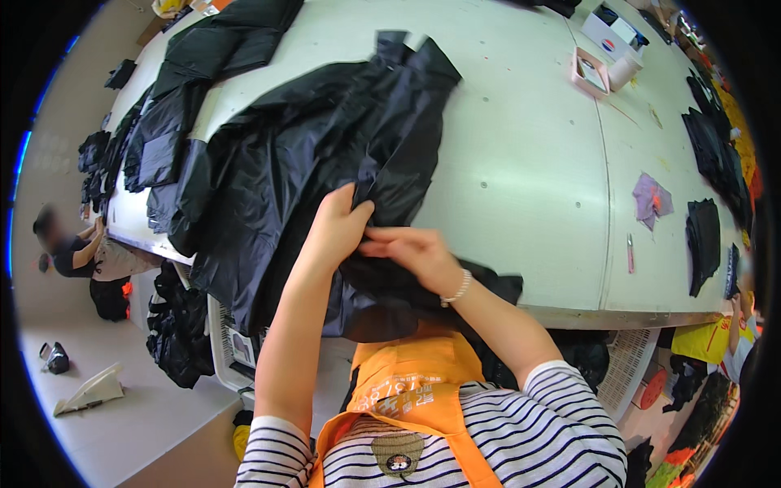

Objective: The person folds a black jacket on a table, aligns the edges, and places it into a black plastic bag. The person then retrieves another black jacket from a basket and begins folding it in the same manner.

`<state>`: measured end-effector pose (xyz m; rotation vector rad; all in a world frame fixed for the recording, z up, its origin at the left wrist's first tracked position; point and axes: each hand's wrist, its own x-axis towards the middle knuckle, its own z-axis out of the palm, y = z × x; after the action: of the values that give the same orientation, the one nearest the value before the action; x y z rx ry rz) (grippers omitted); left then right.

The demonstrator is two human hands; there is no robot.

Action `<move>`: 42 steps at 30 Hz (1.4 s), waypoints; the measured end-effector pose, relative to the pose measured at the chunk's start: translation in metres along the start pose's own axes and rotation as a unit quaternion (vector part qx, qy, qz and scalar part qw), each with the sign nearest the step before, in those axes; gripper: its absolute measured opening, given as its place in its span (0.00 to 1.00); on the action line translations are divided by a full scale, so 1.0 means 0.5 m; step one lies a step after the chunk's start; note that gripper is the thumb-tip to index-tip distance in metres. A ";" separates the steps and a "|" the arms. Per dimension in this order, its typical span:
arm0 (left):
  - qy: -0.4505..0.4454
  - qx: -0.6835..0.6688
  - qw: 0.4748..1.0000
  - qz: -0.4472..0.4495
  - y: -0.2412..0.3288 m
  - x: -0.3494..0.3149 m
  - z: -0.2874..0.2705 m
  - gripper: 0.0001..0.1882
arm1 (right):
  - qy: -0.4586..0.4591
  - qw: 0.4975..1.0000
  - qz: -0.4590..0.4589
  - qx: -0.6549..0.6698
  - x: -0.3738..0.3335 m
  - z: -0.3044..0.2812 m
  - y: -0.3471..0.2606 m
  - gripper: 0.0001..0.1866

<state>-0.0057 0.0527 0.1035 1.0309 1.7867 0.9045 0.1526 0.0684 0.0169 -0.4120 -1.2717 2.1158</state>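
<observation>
A shiny black jacket (301,138) lies spread over the near left of the table, its collar-like end pointing away from me and its lower part hanging over the front edge. My left hand (338,224) is closed on the front of the jacket, thumb and fingers pinching a fold of fabric. Just to its right, my right hand (419,256) has its fingertips pressed together at the jacket's edge, close to the left thumb. The fabric between the two hands is partly hidden by the fingers.
Folded black garments (224,49) lie at the far left; more black pieces (704,244) line the right. A pink tray (590,73), a white box (610,32), a purple cloth (651,199) and a cutter-like tool (630,254) rest on the table (521,163). A person (77,252) works at left.
</observation>
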 end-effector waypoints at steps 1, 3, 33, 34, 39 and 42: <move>0.004 -0.108 0.993 0.039 0.003 -0.047 -0.027 0.21 | 0.013 0.998 0.004 0.054 -0.017 -0.043 0.020 0.18; 0.053 -0.155 0.985 0.053 0.025 -0.145 -0.089 0.20 | 0.236 0.970 0.051 0.021 -0.032 -0.145 0.101 0.17; 0.100 0.135 0.932 0.321 -0.107 -0.629 -0.472 0.13 | 0.515 0.632 -0.260 -0.519 -0.478 0.023 -0.616 0.10; 0.167 0.053 0.951 0.254 -0.156 -0.650 -0.460 0.12 | 0.482 0.629 -0.285 -0.540 -0.362 0.039 -0.659 0.10; 0.194 -0.167 0.957 0.136 -0.259 -0.620 -0.434 0.09 | 0.298 0.690 -0.372 -0.545 0.247 0.041 -0.679 0.10; 0.274 -0.178 0.944 0.043 -0.312 -0.557 -0.405 0.12 | 0.118 0.751 -0.407 -0.506 0.612 -0.014 -0.516 0.11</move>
<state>-0.1544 -0.2938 0.1296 0.6594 1.9206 1.6232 0.0168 0.3605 0.2547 -0.4150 -1.8903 0.5061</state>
